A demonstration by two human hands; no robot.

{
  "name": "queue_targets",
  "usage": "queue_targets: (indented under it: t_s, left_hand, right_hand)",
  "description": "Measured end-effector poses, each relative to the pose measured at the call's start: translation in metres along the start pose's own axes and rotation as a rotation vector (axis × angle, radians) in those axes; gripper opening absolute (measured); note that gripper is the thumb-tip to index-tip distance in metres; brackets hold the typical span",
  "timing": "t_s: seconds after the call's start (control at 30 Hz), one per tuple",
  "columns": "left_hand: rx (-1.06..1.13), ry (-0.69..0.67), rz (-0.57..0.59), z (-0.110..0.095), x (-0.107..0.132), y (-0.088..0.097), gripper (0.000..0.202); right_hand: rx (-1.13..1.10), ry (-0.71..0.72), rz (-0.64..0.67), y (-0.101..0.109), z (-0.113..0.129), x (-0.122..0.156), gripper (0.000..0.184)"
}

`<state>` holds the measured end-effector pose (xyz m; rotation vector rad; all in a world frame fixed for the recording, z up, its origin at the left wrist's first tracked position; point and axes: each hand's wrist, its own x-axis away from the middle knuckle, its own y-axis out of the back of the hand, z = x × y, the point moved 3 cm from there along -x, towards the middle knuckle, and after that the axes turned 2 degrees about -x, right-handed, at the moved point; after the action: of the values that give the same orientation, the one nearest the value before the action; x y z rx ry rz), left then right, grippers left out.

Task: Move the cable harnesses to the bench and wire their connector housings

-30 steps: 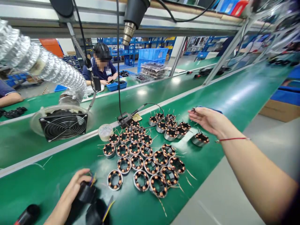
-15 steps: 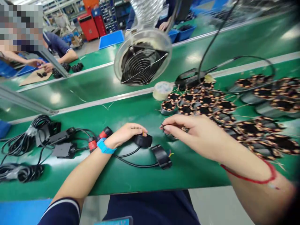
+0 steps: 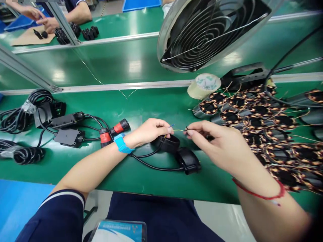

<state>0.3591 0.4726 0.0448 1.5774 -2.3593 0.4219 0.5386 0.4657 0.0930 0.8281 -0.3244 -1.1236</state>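
Observation:
My left hand (image 3: 151, 131) is closed in a pinch on thin wires, with a blue tip and a yellow wire (image 3: 178, 130) sticking out past the fingertips. Just under it lies a black round housing (image 3: 169, 144) on a black cable. A second black housing (image 3: 188, 160) rests beside it, nearer the table's front edge. My right hand (image 3: 214, 138) pinches a small dark piece (image 3: 186, 128), too small to name, right at the yellow wire's end. Whether the two touch I cannot tell.
Wound motor stators (image 3: 254, 122) with copper coils crowd the right side. Behind them stand a tape roll (image 3: 204, 85) and a black-handled tool (image 3: 243, 76). A fan in a clear hood (image 3: 202, 37) hangs overhead. Cables with black boxes (image 3: 69, 136) and red-black connectors (image 3: 121, 126) lie left. A co-worker's hands (image 3: 45, 22) show beyond.
The view has dropped and come closer to the bench. The yellow and blue wires now stand out from my left fingers, and the right hand's small piece is at the yellow wire's end.

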Motion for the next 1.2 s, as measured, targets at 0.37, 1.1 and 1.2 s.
queue_targets:
  t_s: [0.37, 1.1, 1.2]
  left_hand:
    - [0.011, 0.009, 0.01, 0.002, 0.0, 0.001, 0.014]
    - [0.02, -0.052, -0.025, 0.002, -0.003, 0.0, 0.012]
    - [0.069, -0.057, -0.038, 0.002, -0.003, 0.001, 0.015]
  right_hand:
    - [-0.026, 0.06, -0.105, -0.007, -0.003, 0.003, 0.011]
    - [-0.308, -0.175, 0.124, -0.03, -0.014, -0.006, 0.02]
    - [-0.286, -0.168, 0.123, -0.023, -0.015, -0.005, 0.019]
